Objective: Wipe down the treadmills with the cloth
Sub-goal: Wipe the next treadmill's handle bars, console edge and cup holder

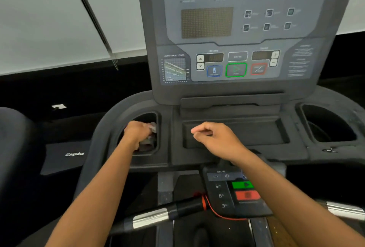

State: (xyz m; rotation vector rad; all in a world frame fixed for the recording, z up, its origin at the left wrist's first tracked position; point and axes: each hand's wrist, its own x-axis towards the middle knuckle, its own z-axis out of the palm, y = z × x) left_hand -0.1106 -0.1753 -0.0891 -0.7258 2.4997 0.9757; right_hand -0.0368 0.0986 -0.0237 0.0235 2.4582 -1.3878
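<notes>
A dark grey treadmill console (233, 29) with a display and buttons fills the upper middle. Below it lies a shallow centre tray (262, 132) between two cup holders. My left hand (137, 133) is pushed into the left cup holder (126, 120) and is closed on a crumpled grey cloth (151, 140), which is partly hidden by the hand and the holder's wall. My right hand (215, 138) hovers over the left end of the centre tray, fingers loosely curled, thumb touching the forefinger, holding nothing.
The right cup holder (308, 116) is at the right. A lower control pad (221, 191) with green and red buttons and a red cord (215, 212) sits near me. Chrome-and-black handlebars (158, 217) cross the bottom. A neighbouring treadmill (65, 156) stands at left.
</notes>
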